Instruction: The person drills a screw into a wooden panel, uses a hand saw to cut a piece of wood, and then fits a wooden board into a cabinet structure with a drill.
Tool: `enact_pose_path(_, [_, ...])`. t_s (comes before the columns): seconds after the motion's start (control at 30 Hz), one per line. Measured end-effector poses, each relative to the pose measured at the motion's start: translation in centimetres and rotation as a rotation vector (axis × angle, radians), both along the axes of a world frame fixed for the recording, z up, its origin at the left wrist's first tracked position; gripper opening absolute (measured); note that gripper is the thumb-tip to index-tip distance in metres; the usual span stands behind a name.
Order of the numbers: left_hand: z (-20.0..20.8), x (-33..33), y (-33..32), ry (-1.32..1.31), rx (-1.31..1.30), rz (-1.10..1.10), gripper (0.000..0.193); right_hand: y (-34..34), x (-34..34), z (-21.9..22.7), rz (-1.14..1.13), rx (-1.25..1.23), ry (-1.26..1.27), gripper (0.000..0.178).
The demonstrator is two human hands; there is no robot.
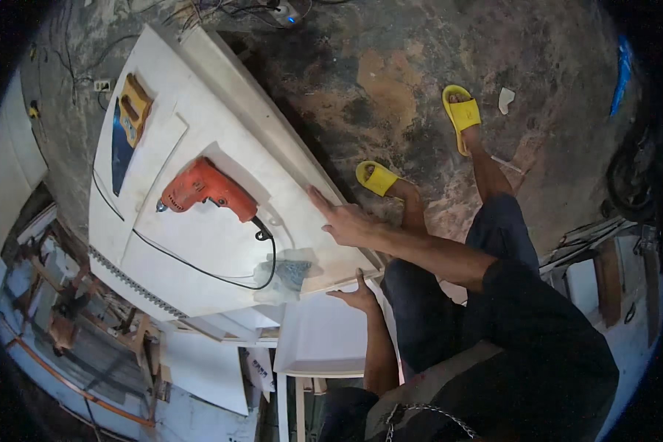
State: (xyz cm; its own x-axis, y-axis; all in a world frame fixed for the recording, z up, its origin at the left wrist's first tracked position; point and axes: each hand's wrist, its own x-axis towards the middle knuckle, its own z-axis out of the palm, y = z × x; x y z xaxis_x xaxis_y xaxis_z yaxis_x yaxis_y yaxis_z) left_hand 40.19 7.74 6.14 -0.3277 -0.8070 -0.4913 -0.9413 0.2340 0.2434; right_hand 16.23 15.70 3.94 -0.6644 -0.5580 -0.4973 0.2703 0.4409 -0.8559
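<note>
My right hand [350, 224] lies with its fingers stretched out along the near side of a large white board [221, 280]. At the board's near corner is my left hand [358, 296], thumb and fingers apart, against the edge. A red corded power drill [210, 190] rests on its side on the board, its black cable [191, 259] looping across the surface. Beyond the drill lies a handsaw [131, 121] with a yellowish handle and a blue blade. A clear plastic bag [291, 276] with small contents I cannot make out sits near my left hand.
A long pale panel edge [254, 103] runs beside the board. Below stands a white tray-like piece [323, 335]. Wood scraps [62, 328] clutter the left. My feet, in yellow slippers [464, 116], are on the stained concrete floor [331, 81]; cables [236, 11] lie at the far side.
</note>
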Motion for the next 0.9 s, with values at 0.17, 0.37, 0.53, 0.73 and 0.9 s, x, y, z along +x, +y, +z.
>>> enact_pose_path(0.17, [-3.9, 3.6, -1.8, 0.006, 0.058, 0.072, 0.116, -2.6, 0.7, -1.1, 0.060, -0.135, -0.055, 0.088])
enact_pose_path(0.37, [-4.4, -1.1, 2.6, 0.097, -0.029, 0.009, 0.122, 1.2, 0.9, -1.6, 0.198, -0.155, -0.104, 0.090])
enact_pose_path(0.53, [-5.6, 0.1, 3.6, -0.073, -0.297, -0.066, 0.127, 0.0, 2.8, -1.9, 0.162, -0.181, -0.259, 0.089])
enact_pose_path(0.73, [-4.9, -2.3, 4.4, 0.445, 0.034, 0.163, 0.114, -1.1, 5.9, -4.4, -0.124, -0.305, 0.056, 0.091])
enact_pose_path(0.9, [-7.7, 0.6, 1.6, 0.178, -0.384, 0.004, 0.107, -2.9, 5.0, -3.5, 0.105, -0.209, -0.176, 0.091])
